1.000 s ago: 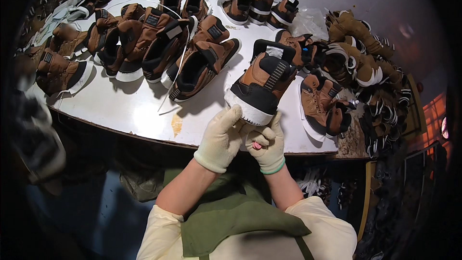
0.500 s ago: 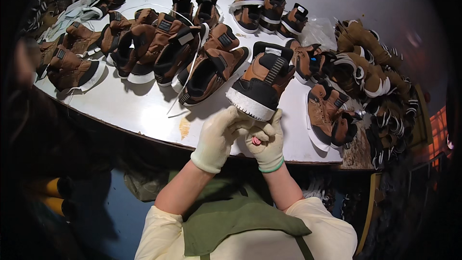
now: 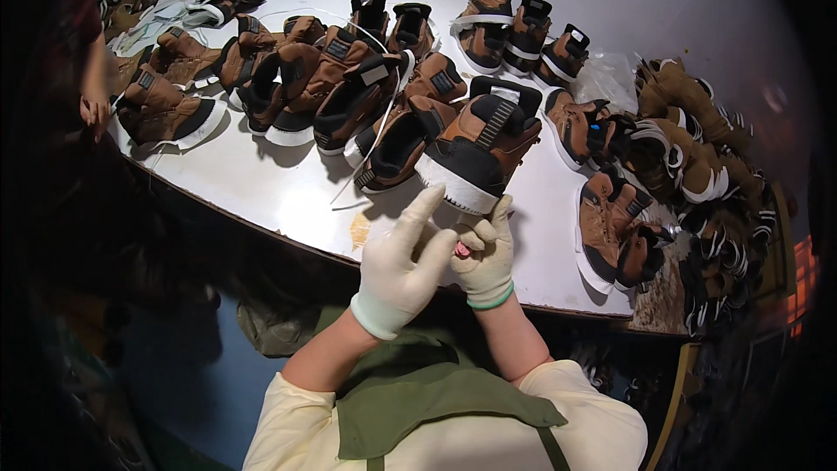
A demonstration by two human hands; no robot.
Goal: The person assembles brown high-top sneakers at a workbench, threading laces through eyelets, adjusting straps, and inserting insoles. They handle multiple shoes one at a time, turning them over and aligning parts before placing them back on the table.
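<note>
A brown and black high-top shoe (image 3: 479, 148) with a white sole is held up in front of me, its heel facing me. Both my hands wear pale knit gloves. My right hand (image 3: 485, 255) grips the shoe from underneath, at the sole; a small pink spot shows by its curled fingers, and I cannot make out what it is. My left hand (image 3: 399, 263) is open, index finger stretched up to the sole's lower left edge and thumb apart. Whether that fingertip presses on the sole is hard to tell.
Several similar shoes (image 3: 292, 83) crowd the left and back of the white table (image 3: 270, 196). Another shoe (image 3: 610, 231) lies at right, beside a pile of brown shoe parts (image 3: 689, 135). A white cord (image 3: 377, 135) trails over the shoes. Another person's hand (image 3: 94, 105) shows at far left.
My left hand has opened, its index finger stretching up along the sole's edge. My right hand still holds the shoe. The view has shifted, and the other person's hand now shows more clearly.
</note>
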